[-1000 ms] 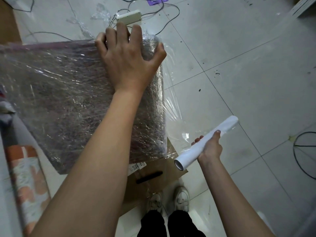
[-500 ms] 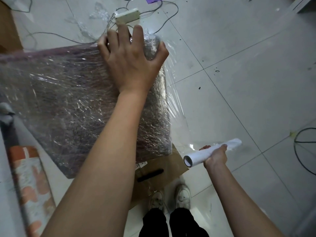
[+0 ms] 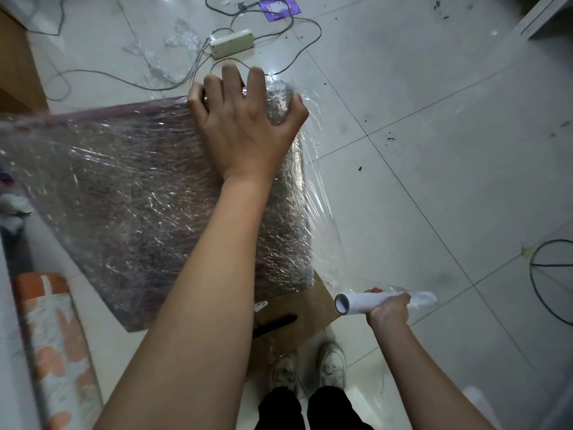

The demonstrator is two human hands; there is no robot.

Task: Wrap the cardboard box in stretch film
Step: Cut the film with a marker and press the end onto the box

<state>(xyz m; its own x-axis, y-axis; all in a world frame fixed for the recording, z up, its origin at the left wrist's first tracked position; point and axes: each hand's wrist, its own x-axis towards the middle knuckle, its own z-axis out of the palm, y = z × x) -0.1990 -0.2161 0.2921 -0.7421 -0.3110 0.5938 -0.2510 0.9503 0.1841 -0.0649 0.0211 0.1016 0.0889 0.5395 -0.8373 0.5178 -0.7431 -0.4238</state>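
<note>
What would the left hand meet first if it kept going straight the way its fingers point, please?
Probably the power strip on the floor beyond the wrapped box; the left hand sits higher, so depth is uncertain.

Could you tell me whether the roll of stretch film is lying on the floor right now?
No, the right hand grips the roll of stretch film above the floor, with film stretched from it to the wrapped box.
</note>
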